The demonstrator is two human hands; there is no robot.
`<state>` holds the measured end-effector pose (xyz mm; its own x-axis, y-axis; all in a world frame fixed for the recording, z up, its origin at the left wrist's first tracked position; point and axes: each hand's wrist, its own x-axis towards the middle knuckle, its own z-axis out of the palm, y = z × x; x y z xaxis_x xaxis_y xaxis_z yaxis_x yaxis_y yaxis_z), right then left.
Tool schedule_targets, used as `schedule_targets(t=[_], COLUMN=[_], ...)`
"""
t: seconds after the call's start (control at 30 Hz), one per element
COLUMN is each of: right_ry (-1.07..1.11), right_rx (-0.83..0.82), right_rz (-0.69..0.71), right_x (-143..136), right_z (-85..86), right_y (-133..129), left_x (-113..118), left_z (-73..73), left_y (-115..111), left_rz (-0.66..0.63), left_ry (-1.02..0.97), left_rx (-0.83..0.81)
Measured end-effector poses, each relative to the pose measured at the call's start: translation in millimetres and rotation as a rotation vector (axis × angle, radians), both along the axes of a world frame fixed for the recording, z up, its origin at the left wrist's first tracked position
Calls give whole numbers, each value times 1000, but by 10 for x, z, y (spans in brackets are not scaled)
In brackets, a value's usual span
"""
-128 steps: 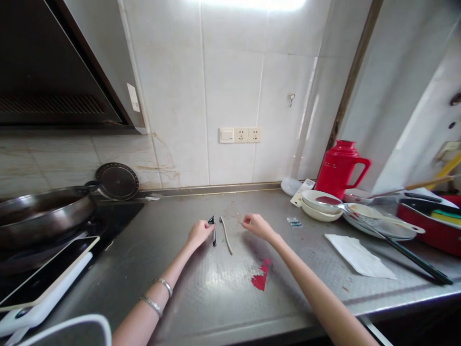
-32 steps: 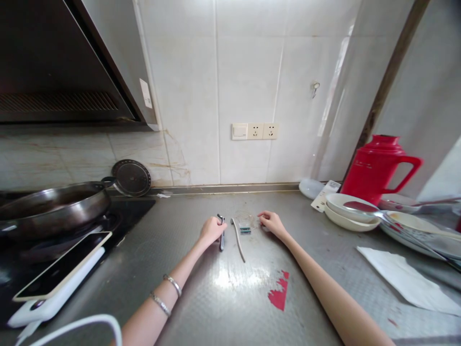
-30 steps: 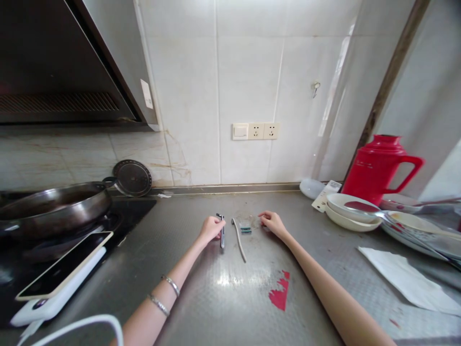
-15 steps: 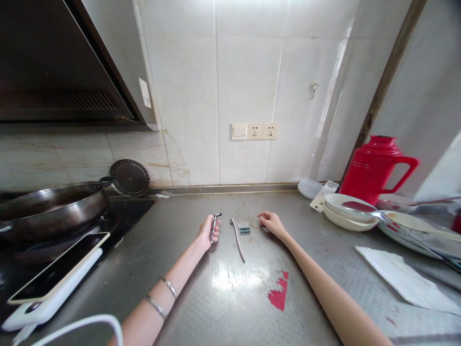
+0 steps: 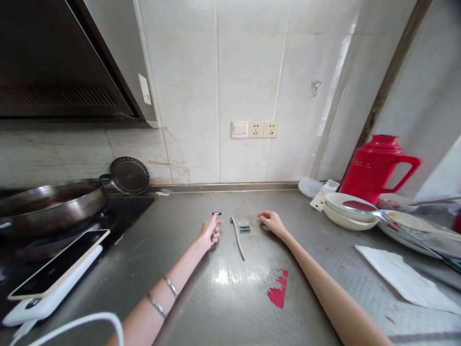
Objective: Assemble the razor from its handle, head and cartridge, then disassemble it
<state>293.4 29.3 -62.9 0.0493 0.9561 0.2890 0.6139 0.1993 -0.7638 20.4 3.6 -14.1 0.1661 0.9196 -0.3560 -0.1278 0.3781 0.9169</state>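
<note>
My left hand [image 5: 209, 231] is closed around a small dark-handled razor [image 5: 216, 214], whose black head shows above the fingertips. Right of it, a pale razor with a long thin handle [image 5: 238, 239] lies on the metal counter [image 5: 201, 298]. Beside that handle are small teal-and-black pieces [image 5: 244, 228], which look like blade cartridges. My right hand [image 5: 271, 223] rests on the counter to their right, its fingers curled; whether anything is under the fingertips is hidden.
A pan [image 5: 54, 206] and a phone [image 5: 59, 264] are at left by a white cable [image 5: 86, 318]. At right stand a red thermos [image 5: 370, 170], bowls [image 5: 351, 222] and a white paper [image 5: 403, 278]. A red patch [image 5: 279, 290] marks the front counter.
The razor in my left hand has turned, so its head now lies crosswise above the fingers and its handle is mostly covered. My right hand has stayed in place.
</note>
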Motion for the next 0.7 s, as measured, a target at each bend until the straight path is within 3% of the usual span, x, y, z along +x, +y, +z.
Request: schedule_targets(t=[0.7], right_ry=[51], right_rx=[38], right_rz=[3], right_x=[-22], right_z=[23], right_y=[-30], left_x=[48], left_z=[11], left_y=[-24], left_rz=[91], left_ry=[-5], left_rx=[120])
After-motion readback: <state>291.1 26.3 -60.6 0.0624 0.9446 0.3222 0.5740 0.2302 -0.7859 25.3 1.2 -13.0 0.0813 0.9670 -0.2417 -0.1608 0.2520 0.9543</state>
